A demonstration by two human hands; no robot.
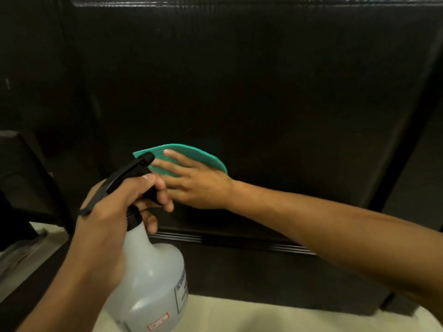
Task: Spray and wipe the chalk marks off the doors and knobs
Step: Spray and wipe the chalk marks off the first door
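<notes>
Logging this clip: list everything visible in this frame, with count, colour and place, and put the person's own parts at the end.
door: one, black, fills the middle and top of the view
cloth: one, green, flat against the lower part of the door
spray bottle: one, translucent white with a black trigger head, lower left, nozzle pointing toward the cloth
floor: pale cream, along the bottom edge
chalk marks: none that I can make out on the dark door
knobs: none in view
left hand: one, grips the spray bottle's neck and trigger
right hand: one, fingers straight, presses the cloth on the door
</notes>
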